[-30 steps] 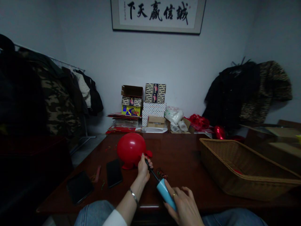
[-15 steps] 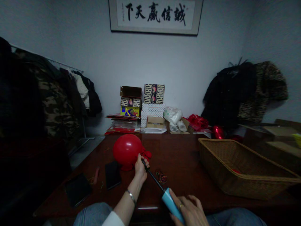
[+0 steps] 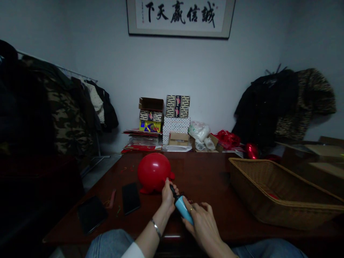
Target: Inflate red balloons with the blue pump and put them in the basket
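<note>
A red balloon (image 3: 154, 172), round and swollen, rests on the dark wooden table (image 3: 204, 179). My left hand (image 3: 168, 195) is closed around the balloon's neck and the black nozzle end of a hand pump. The pump's light-blue barrel (image 3: 184, 209) lies close behind that hand. My right hand (image 3: 200, 218) grips the barrel, with its fingers along the top. Limp red balloons (image 3: 146, 190) show beside and beneath the inflated one. Where the balloon's mouth meets the nozzle is hidden by my left fingers.
A wicker basket (image 3: 268, 208) stands at the right, with something red inside. Two dark flat devices, one a tablet-like slab (image 3: 130, 198), lie at the left near a small reddish stick (image 3: 112, 198). Boxes (image 3: 176, 125) and plastic bags (image 3: 200, 132) are stacked beyond the far edge.
My right hand has pushed the blue barrel forward and left toward my left hand, so the black rod between them no longer shows. The balloon sits slightly further right in view.
</note>
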The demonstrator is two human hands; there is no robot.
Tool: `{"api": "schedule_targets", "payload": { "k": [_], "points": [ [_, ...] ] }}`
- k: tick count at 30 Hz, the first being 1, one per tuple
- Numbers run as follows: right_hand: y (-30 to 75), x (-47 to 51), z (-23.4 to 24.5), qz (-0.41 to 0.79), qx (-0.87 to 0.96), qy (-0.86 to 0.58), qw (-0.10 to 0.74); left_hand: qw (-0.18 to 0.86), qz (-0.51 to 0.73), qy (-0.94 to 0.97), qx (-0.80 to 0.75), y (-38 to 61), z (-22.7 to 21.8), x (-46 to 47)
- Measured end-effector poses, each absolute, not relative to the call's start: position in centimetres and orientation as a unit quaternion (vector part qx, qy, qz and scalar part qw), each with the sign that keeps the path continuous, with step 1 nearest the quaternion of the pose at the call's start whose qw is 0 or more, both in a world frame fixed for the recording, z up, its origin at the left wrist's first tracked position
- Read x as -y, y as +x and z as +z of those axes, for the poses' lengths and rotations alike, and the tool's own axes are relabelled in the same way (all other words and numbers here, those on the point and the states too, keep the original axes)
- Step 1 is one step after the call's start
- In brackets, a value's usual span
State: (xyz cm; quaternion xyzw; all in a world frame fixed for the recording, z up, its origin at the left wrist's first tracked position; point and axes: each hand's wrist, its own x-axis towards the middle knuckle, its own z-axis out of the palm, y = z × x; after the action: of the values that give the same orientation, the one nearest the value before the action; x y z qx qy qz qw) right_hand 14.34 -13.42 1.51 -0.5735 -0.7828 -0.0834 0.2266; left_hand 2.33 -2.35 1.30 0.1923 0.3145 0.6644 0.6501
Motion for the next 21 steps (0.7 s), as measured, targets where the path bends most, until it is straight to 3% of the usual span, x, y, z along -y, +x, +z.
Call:
{"api": "schedule_targets", "payload": {
  "k": [21],
  "points": [
    [14.8,14.3,0.4,-0.072,0.777,-0.571,0.255,0.646,0.685,0.176,-0.287,2.0,0.9,1.9]
  ]
}}
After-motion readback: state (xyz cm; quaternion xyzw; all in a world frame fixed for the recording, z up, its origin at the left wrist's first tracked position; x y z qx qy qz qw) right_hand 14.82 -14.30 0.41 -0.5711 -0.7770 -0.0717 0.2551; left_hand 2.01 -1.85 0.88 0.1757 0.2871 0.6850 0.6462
